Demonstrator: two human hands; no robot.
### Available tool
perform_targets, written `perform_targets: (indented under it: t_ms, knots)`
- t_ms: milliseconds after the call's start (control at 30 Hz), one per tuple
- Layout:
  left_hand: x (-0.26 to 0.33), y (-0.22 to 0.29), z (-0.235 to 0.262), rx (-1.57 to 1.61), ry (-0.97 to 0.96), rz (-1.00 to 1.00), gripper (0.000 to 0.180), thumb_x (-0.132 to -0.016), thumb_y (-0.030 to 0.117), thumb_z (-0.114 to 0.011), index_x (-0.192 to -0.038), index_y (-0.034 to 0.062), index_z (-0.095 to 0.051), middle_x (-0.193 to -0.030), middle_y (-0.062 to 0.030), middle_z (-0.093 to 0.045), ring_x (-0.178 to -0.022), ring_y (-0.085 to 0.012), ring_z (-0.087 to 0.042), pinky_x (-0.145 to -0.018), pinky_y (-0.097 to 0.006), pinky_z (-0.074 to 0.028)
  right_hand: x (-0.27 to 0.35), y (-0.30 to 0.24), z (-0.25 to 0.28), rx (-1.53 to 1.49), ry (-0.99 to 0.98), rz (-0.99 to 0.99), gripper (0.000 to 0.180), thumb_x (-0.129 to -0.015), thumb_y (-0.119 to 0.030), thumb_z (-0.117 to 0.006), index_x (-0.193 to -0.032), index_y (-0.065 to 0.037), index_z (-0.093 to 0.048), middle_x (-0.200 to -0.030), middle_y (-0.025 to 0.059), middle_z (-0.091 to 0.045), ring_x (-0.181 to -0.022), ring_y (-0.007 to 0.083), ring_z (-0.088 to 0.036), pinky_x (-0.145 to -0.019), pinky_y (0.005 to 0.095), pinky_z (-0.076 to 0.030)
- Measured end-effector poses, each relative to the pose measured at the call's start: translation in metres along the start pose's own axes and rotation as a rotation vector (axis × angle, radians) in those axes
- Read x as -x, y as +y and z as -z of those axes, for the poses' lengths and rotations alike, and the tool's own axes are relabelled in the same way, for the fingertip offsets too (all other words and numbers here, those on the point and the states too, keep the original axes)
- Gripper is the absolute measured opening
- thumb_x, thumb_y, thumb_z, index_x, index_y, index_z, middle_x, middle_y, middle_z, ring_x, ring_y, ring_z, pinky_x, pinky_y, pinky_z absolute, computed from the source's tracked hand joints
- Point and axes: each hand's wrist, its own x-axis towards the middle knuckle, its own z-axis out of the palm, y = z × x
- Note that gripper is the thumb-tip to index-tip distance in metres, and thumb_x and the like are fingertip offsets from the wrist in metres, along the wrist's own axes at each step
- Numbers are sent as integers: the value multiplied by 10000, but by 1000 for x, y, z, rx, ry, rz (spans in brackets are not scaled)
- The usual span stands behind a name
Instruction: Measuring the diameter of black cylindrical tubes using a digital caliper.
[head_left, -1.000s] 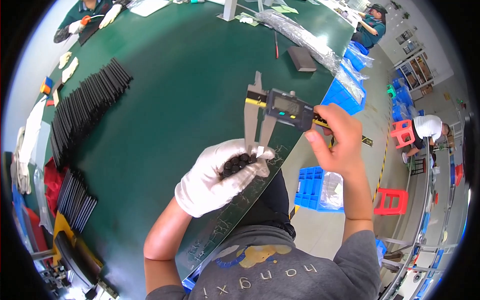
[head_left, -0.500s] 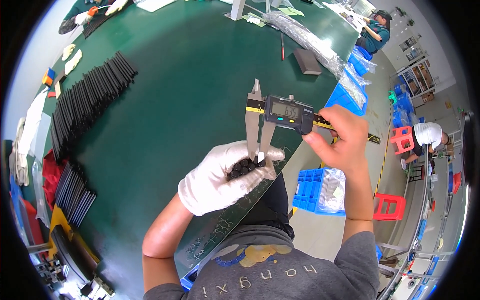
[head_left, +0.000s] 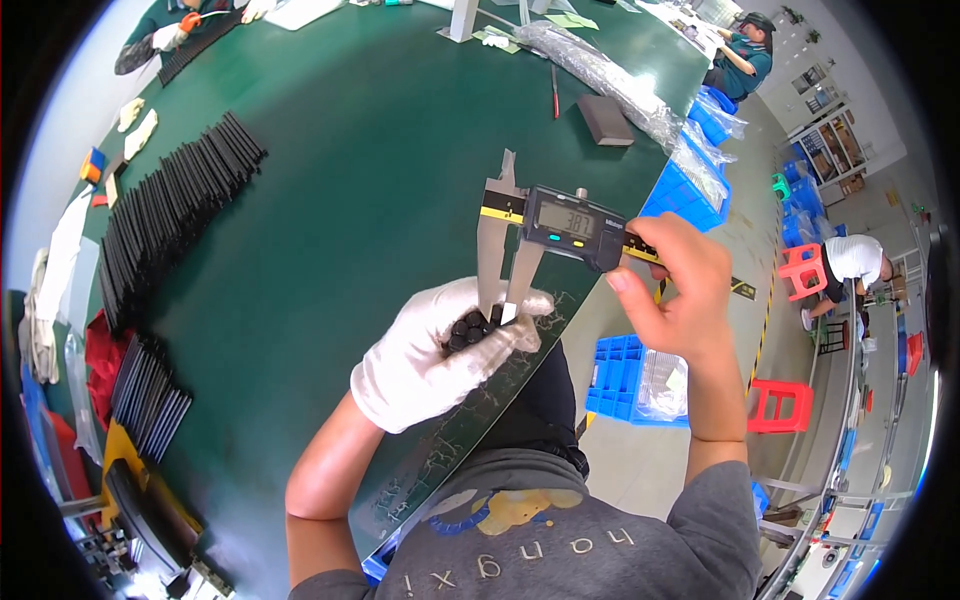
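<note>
My left hand [head_left: 412, 362], in a white glove, is closed around a bundle of black rods [head_left: 468, 330] whose round ends face up. A digital caliper [head_left: 572, 228] is gripped at the right end of its beam by my bare right hand [head_left: 688, 285], fingers bent over the beam and thumb below. The caliper's jaws point down to the bundle, with a rod end between the jaw tips, next to my left thumb and fingers. How far the rods extend below my glove is hidden.
On the green table [head_left: 340, 180], a long row of black rods [head_left: 175, 210] lies left, with shinier rods [head_left: 150, 395] nearer. Farther off are a dark box [head_left: 605, 122], a red pen [head_left: 555, 95] and plastic-wrapped material [head_left: 600, 80]. A blue crate [head_left: 615, 380] stands beyond the table edge. Co-workers sit nearby.
The caliper's jaws have closed closer together, and its display reading has changed. Both hands, the caliper and the bundle have shifted slightly left.
</note>
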Motion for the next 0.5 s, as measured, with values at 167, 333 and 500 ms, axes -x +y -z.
perform_targets:
  t_ms: [167,333,500]
  knots:
    - [1,2,-1,-10,9,15,269,-827,-32,-498,-1087,-32,-566,-878,-106,-627,-830,-176,-609,-817,-319,-470,-2,-4,1,44,1,25,295,-640,-236,-770,-808,-59,-606,-611,38,-535,-462,178,-489,-412,277,-345]
    - [0,2,-1,-14,11,10,264,-826,-33,-495,-1079,-33,-570,-896,-111,-625,-838,-178,-610,-817,-319,-470,-2,-6,4,66,3,32,307,-626,-257,-789,-759,-56,-599,-603,47,-542,-470,195,-501,-415,282,-354]
    - [1,-3,4,-68,-69,-33,323,-821,-51,-503,-1139,-13,-551,-922,-67,-602,-884,-137,-596,-834,-291,-467,-3,-5,1,71,23,35,317,-616,-272,-795,-722,-57,-588,-591,47,-540,-472,208,-505,-419,283,-364]
